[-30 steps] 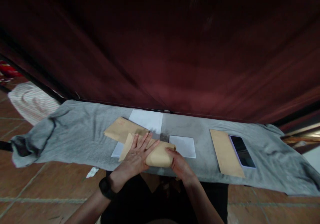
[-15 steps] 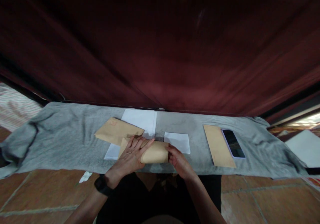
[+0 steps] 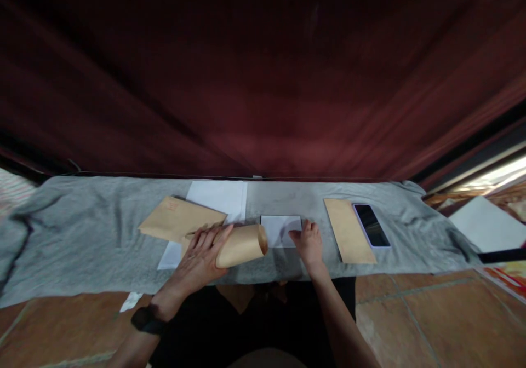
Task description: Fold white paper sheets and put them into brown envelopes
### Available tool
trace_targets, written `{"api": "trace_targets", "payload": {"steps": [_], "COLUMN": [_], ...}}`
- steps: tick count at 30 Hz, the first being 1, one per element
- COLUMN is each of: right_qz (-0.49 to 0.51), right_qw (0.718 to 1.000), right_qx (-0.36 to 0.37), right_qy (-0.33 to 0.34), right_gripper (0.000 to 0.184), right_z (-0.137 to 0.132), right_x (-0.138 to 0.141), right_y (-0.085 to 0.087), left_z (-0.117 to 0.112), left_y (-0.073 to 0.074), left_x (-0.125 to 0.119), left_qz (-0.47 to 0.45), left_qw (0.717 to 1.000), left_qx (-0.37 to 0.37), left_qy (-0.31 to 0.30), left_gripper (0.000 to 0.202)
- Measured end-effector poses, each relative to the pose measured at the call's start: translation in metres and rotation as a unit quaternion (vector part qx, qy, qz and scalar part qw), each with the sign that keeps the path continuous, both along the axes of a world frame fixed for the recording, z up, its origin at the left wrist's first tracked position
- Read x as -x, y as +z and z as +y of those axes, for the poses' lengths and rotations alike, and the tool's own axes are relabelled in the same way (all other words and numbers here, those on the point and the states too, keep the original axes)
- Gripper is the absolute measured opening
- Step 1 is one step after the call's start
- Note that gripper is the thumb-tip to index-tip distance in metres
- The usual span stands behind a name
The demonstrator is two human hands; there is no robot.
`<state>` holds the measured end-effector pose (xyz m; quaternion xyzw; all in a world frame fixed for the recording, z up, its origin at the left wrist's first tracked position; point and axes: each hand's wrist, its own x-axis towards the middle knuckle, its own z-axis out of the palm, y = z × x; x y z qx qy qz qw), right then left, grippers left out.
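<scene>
Since half a second ago, the person's right hand [image 3: 309, 245] had left the end of the curled envelope [image 3: 241, 247] and gone over to the small white card [image 3: 275, 231], and the envelope's right end now stood rounded, its mouth gaping.

From where I stood, the left hand [image 3: 203, 256] lay across the envelope near the near edge of the cloth-covered table [image 3: 296, 198], left of its middle. Its fingers were stretched out, slightly apart, resting over the brown paper rather than closed round it. The right hand's thumb and fingers stood apart at the card's right side, the thumb over the card's face; whether they touched it I couldn't tell.

As for how far things had come, I judged the envelope ready to take something, being steadied and gaping on the side toward the card. That card lay flat just beyond it, a little nearer the table's middle, outside the envelope and not yet lifted. I couldn't see whether the envelope held anything already.

Also lying flat, with neither hand on them, were 2 more brown envelopes: the left envelope [image 3: 178, 217], overlapping white paper [image 3: 217, 195] that reached toward the far edge, and the right envelope [image 3: 347, 234], toward the table's right end, with a phone [image 3: 372, 225] along its right side.
</scene>
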<state>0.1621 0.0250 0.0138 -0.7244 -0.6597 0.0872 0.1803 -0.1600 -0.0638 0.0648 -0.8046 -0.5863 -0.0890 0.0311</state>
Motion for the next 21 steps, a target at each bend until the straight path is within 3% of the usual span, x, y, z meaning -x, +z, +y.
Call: {"api": "trace_targets", "payload": {"steps": [6,10,14,17,21], "right_qz": [-0.009,0.131,0.323,0.37,0.423], "right_qw": [0.997,0.989,0.946,0.929,0.906], "right_qx": [0.073,0.037,-0.017,-0.021,-0.021], "right_qy": [-0.029,-0.064,-0.025,-0.003,0.009], "right_gripper": [0.048,0.037,0.019,0.017,0.026], "right_z": [0.013,0.017,0.017,0.014,0.009], "right_x": [0.009,0.002,-0.005,-0.01,-0.02], "right_y": [0.005,-0.003,-0.011,-0.012,-0.009], "left_z": [-0.003,-0.003,-0.002,-0.001,0.0], "left_y": [-0.006,-0.008,-0.009,-0.01,-0.008], "left_x": [0.004,0.002,-0.002,-0.003,-0.004], "left_qz": [0.014,0.017,0.014,0.014,0.014], "left_qw": [1.0,1.0,1.0,1.0,0.999], "left_qx": [-0.008,-0.001,0.007,0.011,0.022], "left_qy": [0.007,0.015,0.019,0.025,0.023], "left_gripper": [0.1,0.101,0.102,0.103,0.105]}}
